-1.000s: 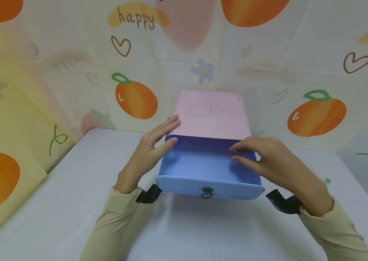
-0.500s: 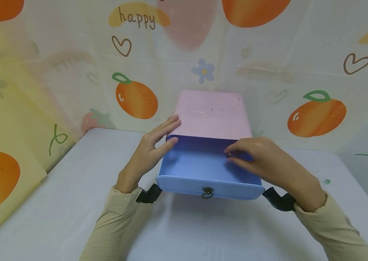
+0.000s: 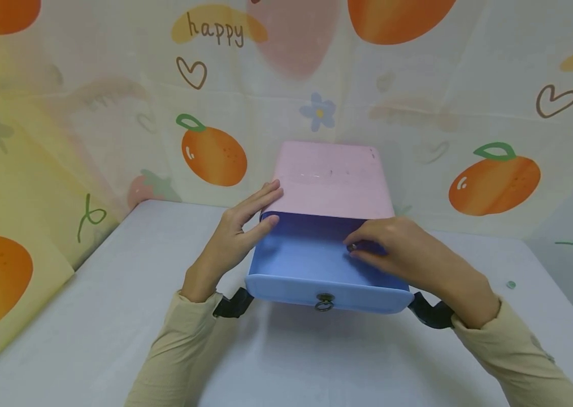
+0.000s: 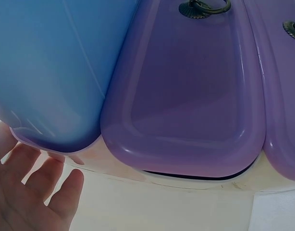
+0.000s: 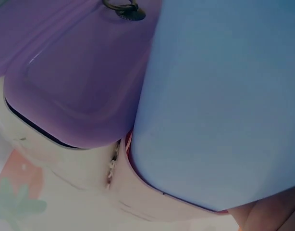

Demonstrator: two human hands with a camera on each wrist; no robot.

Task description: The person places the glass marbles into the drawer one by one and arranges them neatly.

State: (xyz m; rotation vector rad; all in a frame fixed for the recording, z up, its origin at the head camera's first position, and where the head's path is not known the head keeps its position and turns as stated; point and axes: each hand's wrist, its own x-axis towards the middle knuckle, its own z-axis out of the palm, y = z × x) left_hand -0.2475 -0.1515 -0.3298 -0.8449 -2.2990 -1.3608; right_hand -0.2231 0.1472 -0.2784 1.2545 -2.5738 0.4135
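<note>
In the head view a pink chest of drawers [image 3: 332, 175] stands at the back of the table with its blue top drawer [image 3: 296, 257] pulled out. My left hand [image 3: 230, 240] rests on the chest's left edge, fingers stretched over the pink top and thumb at the drawer's side. Over the drawer's right half, my right hand [image 3: 395, 249] pinches a small, dark, shiny round thing [image 3: 351, 247] between thumb and fingers. A metal ring pull [image 3: 324, 301] hangs on the drawer front. The right wrist view has most of my right hand hidden behind the drawer.
Two purple drawers [image 4: 195, 96] sit pushed in below the blue one. A small green round piece [image 3: 511, 285] lies on the white table [image 3: 317, 362] to the right. A fruit-patterned cloth [image 3: 398, 73] hangs behind the chest.
My right hand has moved a little left and slightly down over the drawer, carrying the small dark round thing toward the middle. My left hand stays in place.
</note>
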